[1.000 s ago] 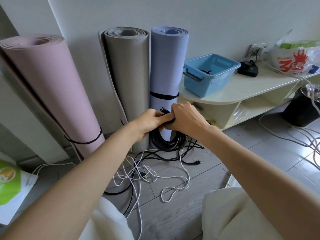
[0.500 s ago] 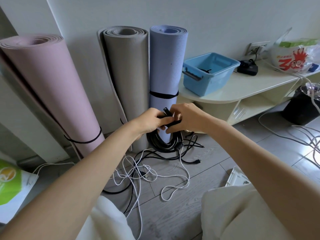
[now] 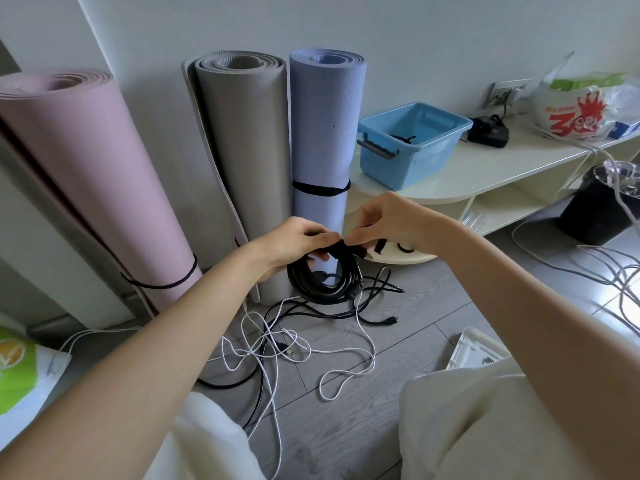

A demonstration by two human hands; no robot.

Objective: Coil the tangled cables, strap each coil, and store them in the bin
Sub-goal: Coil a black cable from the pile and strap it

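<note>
Right hand (image 3: 388, 225) has come off the clasp and now pinches the strap (image 3: 349, 250) end, left hand (image 3: 294, 242) grips the black coil (image 3: 325, 282) above the floor: strapping underway, bin (image 3: 412, 143) waits on worktop (image 3: 491, 171).

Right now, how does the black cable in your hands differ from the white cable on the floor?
The black cable is wound into a neat coil; the white cable sprawls in loose, tangled loops. The black cable is held up by the left hand while the right hand pinches a black strap at its top; the white cable lies untouched on the floor. The black one looks thicker. Neither is in the blue bin yet.
</note>
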